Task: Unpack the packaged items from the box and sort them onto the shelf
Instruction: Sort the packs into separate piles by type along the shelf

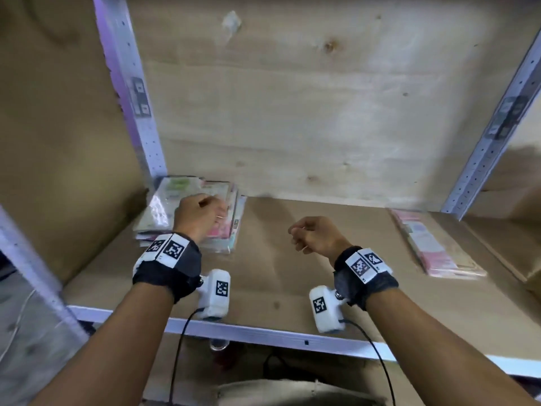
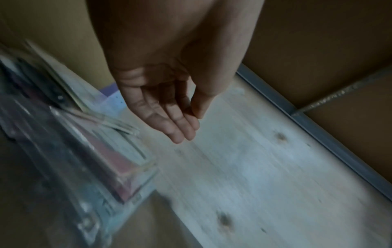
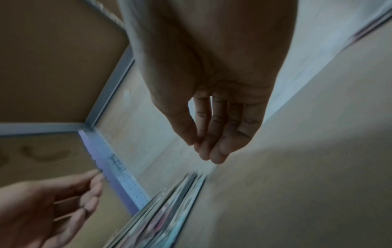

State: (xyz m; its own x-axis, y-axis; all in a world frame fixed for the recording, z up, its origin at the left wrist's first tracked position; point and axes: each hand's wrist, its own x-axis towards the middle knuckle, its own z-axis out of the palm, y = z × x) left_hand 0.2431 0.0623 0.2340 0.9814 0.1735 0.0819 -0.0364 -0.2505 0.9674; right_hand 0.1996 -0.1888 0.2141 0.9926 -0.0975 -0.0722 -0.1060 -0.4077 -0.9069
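Left hand (image 1: 202,213) and right hand (image 1: 314,234) loose, empty, packet stack (image 1: 164,209) blurred, partly hidden

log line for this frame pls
left hand: empty, over left packet stack | right hand: empty | right packet stack: untouched

Two packet stacks (image 1: 193,212) (image 1: 436,247), two hands (image 1: 202,215) (image 1: 316,234), one shelf (image 1: 292,259)

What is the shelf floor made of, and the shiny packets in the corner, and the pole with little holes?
Shelf floor: probably matte brown fibreboard. Packets: clear glossy plastic, glints show, seemingly over printed card. Pole: likely painted metal, smooth, with punched holes.
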